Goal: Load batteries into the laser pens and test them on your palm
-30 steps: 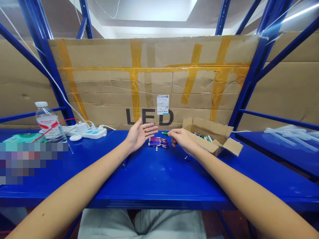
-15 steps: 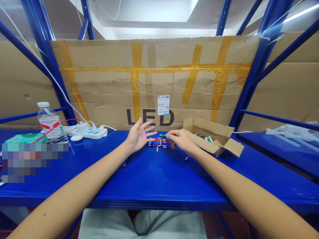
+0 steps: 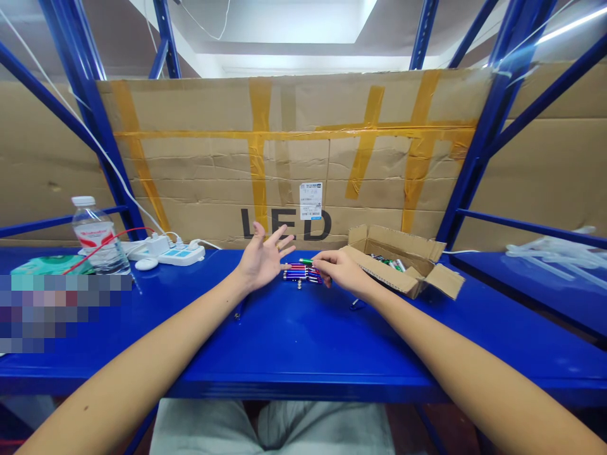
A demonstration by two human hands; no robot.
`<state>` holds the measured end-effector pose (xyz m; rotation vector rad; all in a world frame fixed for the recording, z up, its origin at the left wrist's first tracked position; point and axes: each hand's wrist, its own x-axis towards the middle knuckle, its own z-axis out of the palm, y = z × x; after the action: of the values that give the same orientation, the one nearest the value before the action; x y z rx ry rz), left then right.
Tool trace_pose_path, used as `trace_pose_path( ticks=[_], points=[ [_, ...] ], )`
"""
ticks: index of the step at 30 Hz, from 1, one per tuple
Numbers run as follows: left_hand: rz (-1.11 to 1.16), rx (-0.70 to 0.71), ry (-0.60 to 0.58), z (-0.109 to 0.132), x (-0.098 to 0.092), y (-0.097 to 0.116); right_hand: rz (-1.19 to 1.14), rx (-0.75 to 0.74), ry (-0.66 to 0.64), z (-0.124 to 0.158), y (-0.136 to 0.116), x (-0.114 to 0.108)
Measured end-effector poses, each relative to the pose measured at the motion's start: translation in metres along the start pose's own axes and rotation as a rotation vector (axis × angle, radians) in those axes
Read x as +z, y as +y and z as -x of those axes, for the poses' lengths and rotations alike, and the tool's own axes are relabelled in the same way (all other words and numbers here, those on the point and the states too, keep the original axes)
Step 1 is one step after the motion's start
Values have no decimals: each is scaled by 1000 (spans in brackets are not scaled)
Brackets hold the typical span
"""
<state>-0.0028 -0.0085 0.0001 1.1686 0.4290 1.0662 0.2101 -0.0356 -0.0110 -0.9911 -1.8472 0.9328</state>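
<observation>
My left hand (image 3: 263, 258) is held up with palm open and fingers spread, just left of a row of small coloured torches (image 3: 301, 273) lying on the blue shelf (image 3: 294, 335). My right hand (image 3: 340, 269) pinches a small green torch (image 3: 306, 261) and points its tip toward the left palm. The green torch hovers just above the far end of the row.
An open cardboard box (image 3: 403, 259) with more small torches sits to the right. A water bottle (image 3: 95, 237), a white power strip (image 3: 177, 253) and a white mouse (image 3: 142, 263) are at the left. A taped cardboard sheet marked LED (image 3: 284, 158) stands behind. Clear plastic bags (image 3: 554, 249) lie far right.
My right hand has carried the green torch a little leftward, closer to my left palm. My left fingers have spread and lifted slightly.
</observation>
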Motion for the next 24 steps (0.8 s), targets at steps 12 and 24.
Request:
trace_pose_path(
  ticks=[12,24],
  points=[
    [-13,-87,-115,1,-2,4,-15,-36,-15,0,3,3],
    [59,-10,-68,-1,-1,2,-15,-37,-53,2,-3,4]
  ],
)
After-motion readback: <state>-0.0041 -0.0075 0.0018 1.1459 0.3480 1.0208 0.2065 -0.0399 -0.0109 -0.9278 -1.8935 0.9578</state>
